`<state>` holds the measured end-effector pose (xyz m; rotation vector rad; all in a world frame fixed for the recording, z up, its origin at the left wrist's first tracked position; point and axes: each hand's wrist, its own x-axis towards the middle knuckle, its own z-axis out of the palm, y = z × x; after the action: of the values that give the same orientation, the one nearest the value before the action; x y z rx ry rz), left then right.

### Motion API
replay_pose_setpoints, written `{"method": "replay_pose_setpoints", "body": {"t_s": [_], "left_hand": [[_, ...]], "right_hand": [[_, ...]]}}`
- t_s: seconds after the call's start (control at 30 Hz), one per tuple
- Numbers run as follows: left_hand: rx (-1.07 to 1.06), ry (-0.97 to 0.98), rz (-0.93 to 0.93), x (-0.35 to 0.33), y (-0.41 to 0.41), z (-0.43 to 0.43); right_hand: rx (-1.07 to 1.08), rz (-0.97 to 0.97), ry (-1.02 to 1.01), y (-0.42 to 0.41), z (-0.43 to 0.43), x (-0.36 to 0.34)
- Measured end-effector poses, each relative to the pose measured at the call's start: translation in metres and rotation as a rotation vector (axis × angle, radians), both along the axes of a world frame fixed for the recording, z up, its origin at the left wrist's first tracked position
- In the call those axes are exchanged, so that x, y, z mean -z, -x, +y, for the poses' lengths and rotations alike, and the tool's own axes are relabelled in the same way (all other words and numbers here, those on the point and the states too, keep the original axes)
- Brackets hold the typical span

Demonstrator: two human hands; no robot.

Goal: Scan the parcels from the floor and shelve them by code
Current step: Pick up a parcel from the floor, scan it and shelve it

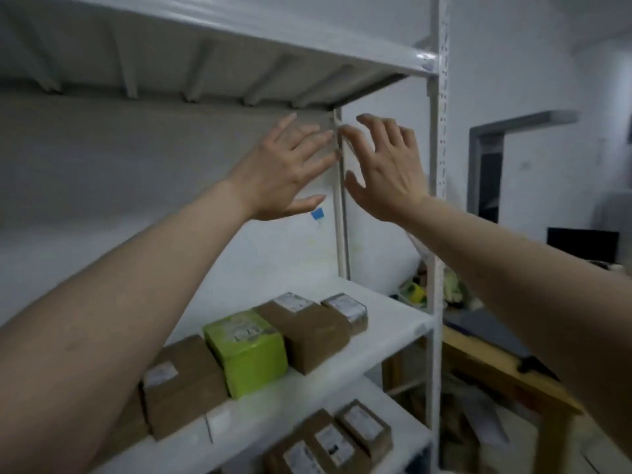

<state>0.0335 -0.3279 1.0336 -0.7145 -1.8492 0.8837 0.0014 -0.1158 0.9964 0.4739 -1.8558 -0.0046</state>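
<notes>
The left hand (287, 169) and right hand (386, 165) are raised with fingers spread, holding nothing, on either side of the white metal rack's rear upright (340, 217). On the white middle shelf (386, 323), brown cardboard parcels (304, 333) flank 1 lime-green cardboard parcel (248, 350) in a row. More brown labelled parcels (335, 443) lie on the lower shelf (342, 396).

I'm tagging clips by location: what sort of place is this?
Probably a small parcel storeroom: white metal shelving holds labelled brown parcels and a green box, with a wooden table beside it.
</notes>
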Motion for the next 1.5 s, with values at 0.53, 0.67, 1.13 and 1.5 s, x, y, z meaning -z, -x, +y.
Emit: {"method": "replay_pose_setpoints", "body": {"t_s": [0.53,0.67,1.13,1.5], "left_hand": [[0.090,0.143,-0.780,0.415,0.060,0.210],[0.045,0.031,-0.992,0.524,0.053,0.198],[-0.333,-0.112,-1.486,0.892,-0.030,0.127],[-0.431,-0.322,-1.561,1.125,-0.036,0.147]], "right_hand": [[0.254,-0.813,0.055,-0.020,0.202,0.388],[0.303,-1.006,0.173,-0.032,0.204,0.492],[0.613,-1.608,0.576,-0.124,0.157,0.887],[0.806,-1.753,0.872,-0.129,0.117,1.147]]}}
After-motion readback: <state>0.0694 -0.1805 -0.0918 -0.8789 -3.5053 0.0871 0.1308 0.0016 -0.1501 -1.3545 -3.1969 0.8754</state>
